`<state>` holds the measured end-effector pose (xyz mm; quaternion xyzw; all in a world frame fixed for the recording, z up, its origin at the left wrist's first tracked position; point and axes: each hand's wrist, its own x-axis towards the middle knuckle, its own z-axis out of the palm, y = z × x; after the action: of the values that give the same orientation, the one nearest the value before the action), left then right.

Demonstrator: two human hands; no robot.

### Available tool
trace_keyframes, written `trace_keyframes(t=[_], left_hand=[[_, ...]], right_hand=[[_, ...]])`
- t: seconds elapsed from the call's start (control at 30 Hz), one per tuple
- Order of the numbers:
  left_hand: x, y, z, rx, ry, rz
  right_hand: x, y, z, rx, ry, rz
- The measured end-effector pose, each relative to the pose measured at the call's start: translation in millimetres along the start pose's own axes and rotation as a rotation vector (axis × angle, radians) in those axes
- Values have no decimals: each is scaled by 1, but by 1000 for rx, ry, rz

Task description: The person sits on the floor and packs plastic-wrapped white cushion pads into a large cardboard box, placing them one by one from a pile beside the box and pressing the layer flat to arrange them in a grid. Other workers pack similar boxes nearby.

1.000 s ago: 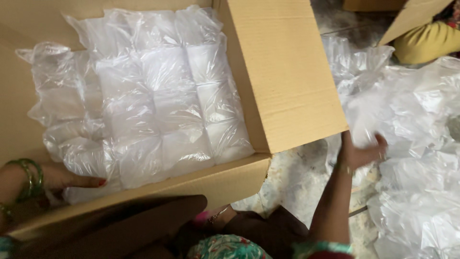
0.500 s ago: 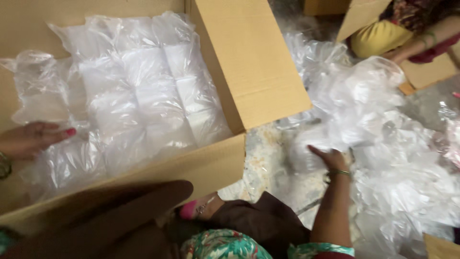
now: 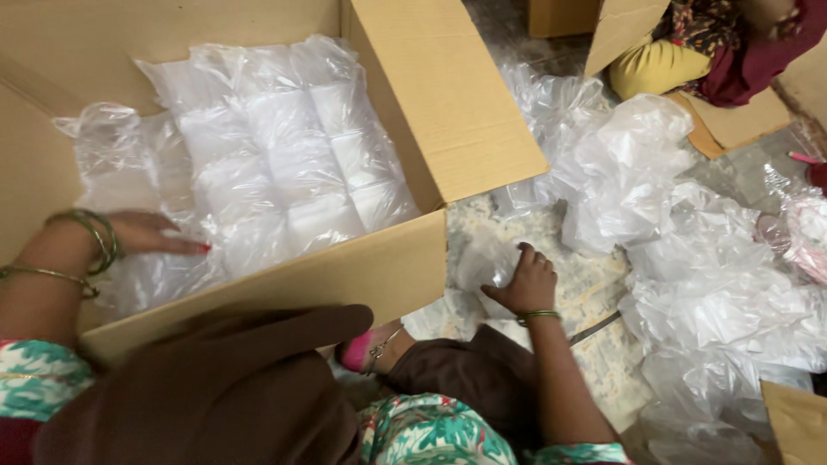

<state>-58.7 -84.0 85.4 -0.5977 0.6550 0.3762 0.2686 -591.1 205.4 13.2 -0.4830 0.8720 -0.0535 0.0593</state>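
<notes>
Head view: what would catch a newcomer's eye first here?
The big open cardboard box on the left, lined with rows of clear plastic packets, dominates. The left hand rests on those packets inside it, while the right hand grips a clear packet on the floor beside a heap of loose plastic bags.

Packing workroom floor — cardboard boxes (image 3: 448, 112), heaped clear plastic bags (image 3: 689, 258).

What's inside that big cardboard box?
The cardboard box holds clear plastic packets in rows, filling it. The left hand rests on them. Whatever lies beneath that top layer is covered.
</notes>
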Motion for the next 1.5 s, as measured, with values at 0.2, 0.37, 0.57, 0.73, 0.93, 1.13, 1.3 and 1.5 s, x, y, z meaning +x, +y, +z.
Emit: trace_keyframes(t=[0.2, 0.37, 0.57, 0.73, 0.93, 1.13, 1.3, 1.5], left_hand=[[-63, 38, -65, -116, 543, 300], [-123, 155, -33, -419, 505, 1104], [-132, 217, 33, -403, 432, 1743], [-114, 136, -22, -589, 301, 1164], [-56, 1, -68, -729, 473, 357], [20, -34, -18, -580, 78, -209], [27, -35, -8, -476, 30, -224], [32, -39, 12, -692, 96, -167]], right_hand=[[-26, 35, -26, 898, -59, 211], [-61, 27, -120, 1399, 309, -31], [-36, -123, -106, 1571, 62, -290], [-17, -209, -92, 673, 267, -725], [-28, -235, -95, 275, 394, -733], [-30, -200, -74, 541, 342, -768], [15, -92, -53, 657, 891, -382], [104, -5, 17, 735, 691, 186]])
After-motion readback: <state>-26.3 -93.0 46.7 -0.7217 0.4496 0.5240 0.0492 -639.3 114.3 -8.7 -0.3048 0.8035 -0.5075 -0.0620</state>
